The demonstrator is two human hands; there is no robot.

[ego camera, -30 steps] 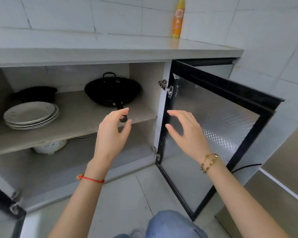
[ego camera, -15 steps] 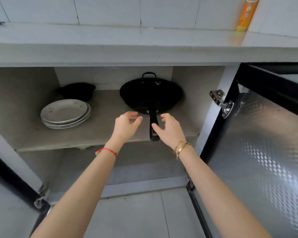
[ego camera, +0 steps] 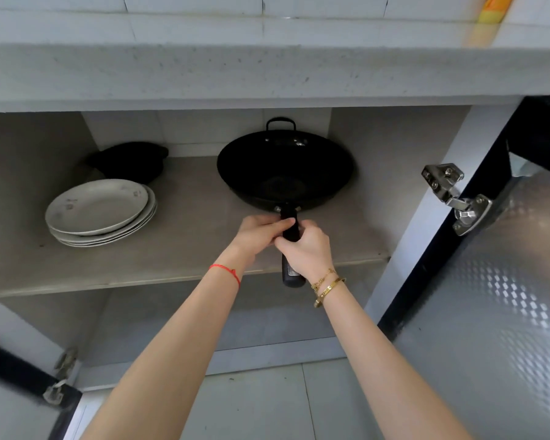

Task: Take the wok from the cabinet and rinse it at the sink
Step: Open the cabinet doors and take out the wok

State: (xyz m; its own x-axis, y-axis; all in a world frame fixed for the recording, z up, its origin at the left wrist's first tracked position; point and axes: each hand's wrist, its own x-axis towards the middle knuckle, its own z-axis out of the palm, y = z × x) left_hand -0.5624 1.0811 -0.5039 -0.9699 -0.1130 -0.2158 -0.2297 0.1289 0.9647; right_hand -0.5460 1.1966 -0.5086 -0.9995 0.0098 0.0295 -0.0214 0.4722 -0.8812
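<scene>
We've got both hands on the wok's handle (ego camera: 289, 217): left hand (ego camera: 258, 233) wrapped round it from the left, right hand (ego camera: 307, 250) clenched on it just below, handle end poking out past the shelf (ego camera: 172, 249) edge. Wok (ego camera: 285, 169) sits on the cabinet shelf, right side, w/ stacked plates (ego camera: 100, 212) well apart at left. Cabinet door (ego camera: 489, 296) open at right.

black wok (ego camera: 285, 166), white plates (ego camera: 99, 211), embossed-diamond door (ego camera: 502, 296)

I see stacked plates (ego camera: 100, 211) left on the shelf (ego camera: 185, 249), a dark pot (ego camera: 131, 161) behind them, a hinge (ego camera: 454, 198) right.
</scene>
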